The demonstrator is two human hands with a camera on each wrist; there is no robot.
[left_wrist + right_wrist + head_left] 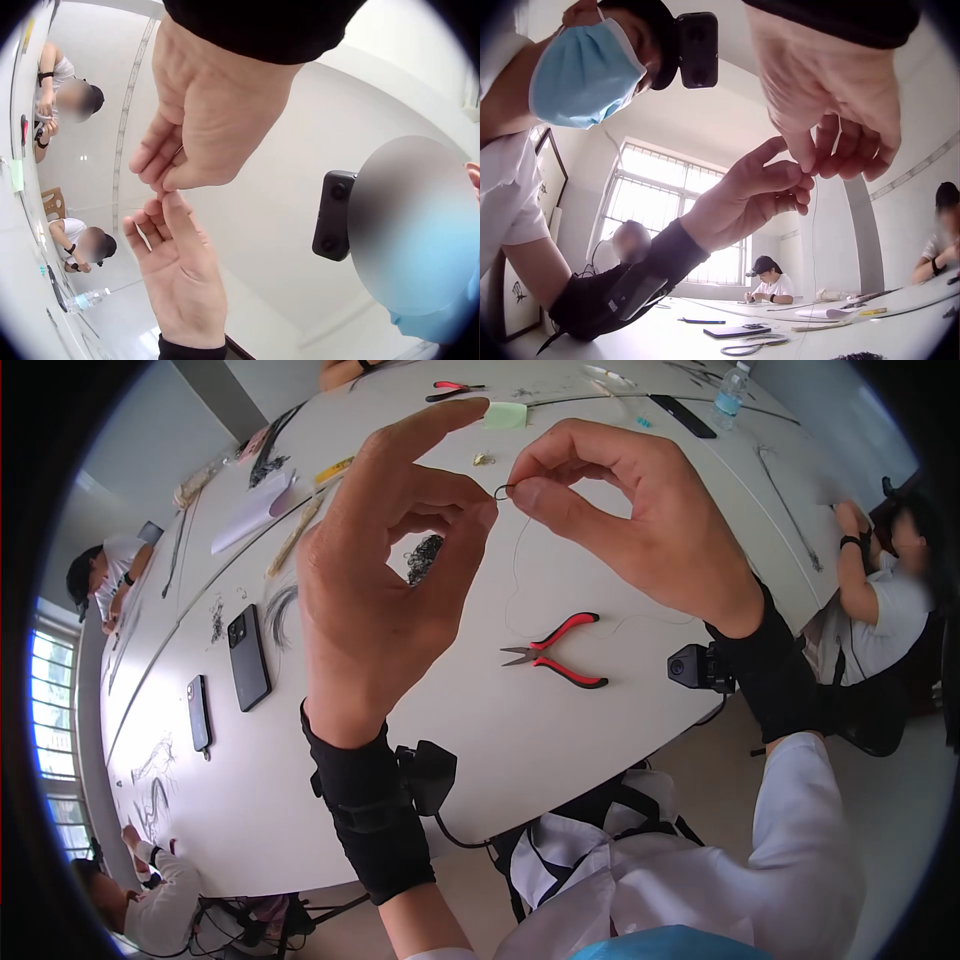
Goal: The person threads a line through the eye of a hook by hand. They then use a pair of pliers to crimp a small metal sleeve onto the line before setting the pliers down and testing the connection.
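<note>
Both hands are raised over the table with their fingertips almost meeting. My left hand (pixel 365 575) pinches one side of a small dark wire loop (pixel 499 494) between thumb and fingertips. The opposite side of that loop is pinched by the thumb and index finger of my right hand (pixel 650 525). A thin wire (pixel 516 565) trails from the fingertips down to the table, and shows as a fine line in the right wrist view too. Below lie red-handled pliers (pixel 540 654) with their handles spread. A tangle of black wire (pixel 423 560) is partly hidden behind my left hand.
Two dark phones, a larger one (pixel 250 657) and a smaller one (pixel 199 713), lie to the left. Toward the back are a green note (pixel 505 416), a small gold-coloured item (pixel 484 459), more pliers (pixel 455 391) and a water bottle (pixel 731 398). Other people sit around the table.
</note>
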